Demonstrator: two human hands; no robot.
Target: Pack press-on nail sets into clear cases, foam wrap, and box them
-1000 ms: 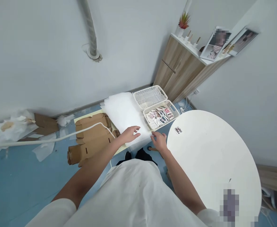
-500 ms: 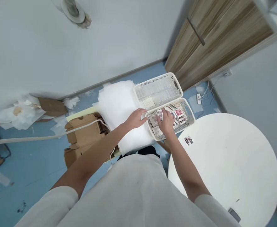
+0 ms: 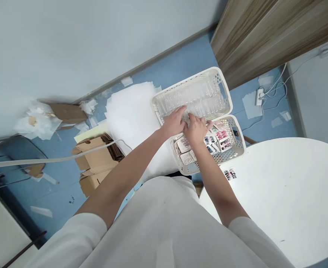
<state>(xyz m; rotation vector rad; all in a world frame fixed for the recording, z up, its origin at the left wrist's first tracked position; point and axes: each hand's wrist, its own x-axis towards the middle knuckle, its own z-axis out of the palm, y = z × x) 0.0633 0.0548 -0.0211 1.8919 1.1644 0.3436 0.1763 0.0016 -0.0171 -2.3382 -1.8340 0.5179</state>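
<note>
Two white perforated baskets stand side by side. The far basket (image 3: 229, 95) holds clear plastic pieces (image 3: 205, 100); the near basket (image 3: 240, 143) holds cards with small patterned items (image 3: 224, 143). My left hand (image 3: 175, 122) is at the near edge of the far basket, its fingers reaching over the clear plastic. Close beside it, my right hand (image 3: 196, 130) is over the line where the baskets meet, fingers bent. What either set of fingertips touches is too small to make out.
A white padded stack (image 3: 133, 111) lies left of the baskets, with flattened cardboard (image 3: 98, 156) beyond it. A round white table (image 3: 281, 193) at the right bears small dark items (image 3: 230, 174). A white cable (image 3: 54, 162) crosses the left side. A power strip (image 3: 259, 97) lies on the floor.
The view has shifted. My left hand has moved from the near basket's left end to over the far basket. My right hand has left the cards and come beside it.
</note>
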